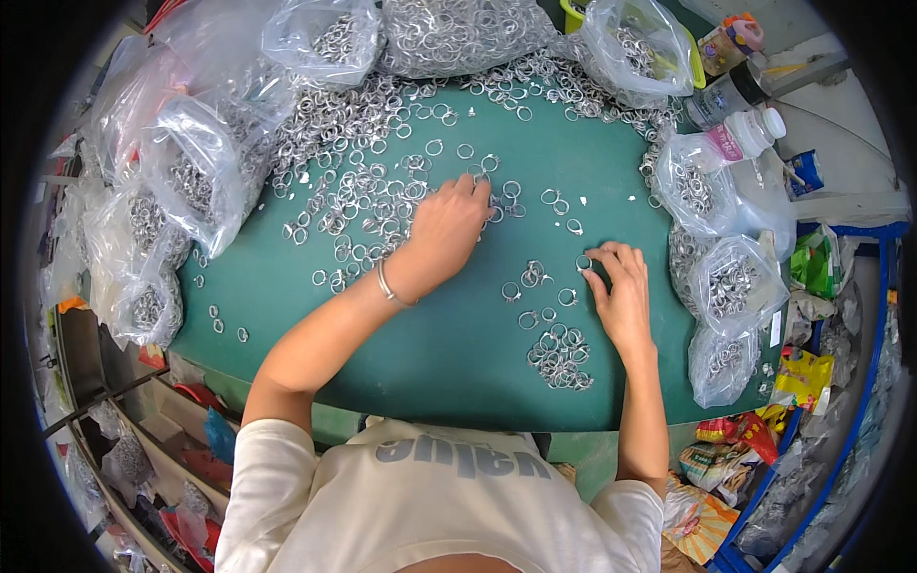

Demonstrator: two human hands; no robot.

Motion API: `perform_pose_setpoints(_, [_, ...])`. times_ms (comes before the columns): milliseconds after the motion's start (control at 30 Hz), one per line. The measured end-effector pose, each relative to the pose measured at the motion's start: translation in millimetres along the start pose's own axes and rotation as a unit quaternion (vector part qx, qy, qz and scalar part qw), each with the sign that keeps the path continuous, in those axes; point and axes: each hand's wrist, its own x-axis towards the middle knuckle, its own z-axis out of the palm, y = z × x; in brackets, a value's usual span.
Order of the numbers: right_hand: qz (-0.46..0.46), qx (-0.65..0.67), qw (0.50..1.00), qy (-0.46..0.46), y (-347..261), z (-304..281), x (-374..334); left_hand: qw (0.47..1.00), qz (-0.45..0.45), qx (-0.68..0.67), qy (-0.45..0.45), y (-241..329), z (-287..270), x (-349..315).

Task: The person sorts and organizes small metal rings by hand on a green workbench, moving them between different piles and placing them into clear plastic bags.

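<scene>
Silver rings cover much of the green bench point(430, 368): a loose spread point(368, 205) lies left of the middle, thickening into a heap point(330, 124) along the far edge, and a small pile point(561, 358) sits toward the near edge, right of the middle. The left hand point(445, 225) reaches over the right side of the spread, its fingers bunched and pointing down; what they pinch, if anything, is hidden, so I cannot tell. The right hand point(622, 296), nearer the right edge, curls its thumb and forefinger toward one ring point(584, 263), with that ring at their tips; whether they press on it or only frame it, I cannot tell.

For clean handling, a light pinch across the band looks best, since some rings overlap and may hook one another. Fingertips kept low should slide one ring free without dragging its neighbours. The right wrist is best kept clear of the small pile, as a low sweep could scatter it toward the near edge. A patch of bare bench around each ring should make its shape easier to check
</scene>
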Motion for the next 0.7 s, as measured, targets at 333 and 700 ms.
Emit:
perform_pose_setpoints(333, [-0.05,0.057,0.997,0.007,4.1,-8.5,-10.0,0.998,-0.007,-0.06,0.011,30.8,-14.5,-21.8])
perform_pose_setpoints(700, [-0.077,-0.03,0.997,0.001,-30.1,26.5,-6.7,0.981,-0.021,-0.192,-0.01,57.3,-11.1,-45.7])
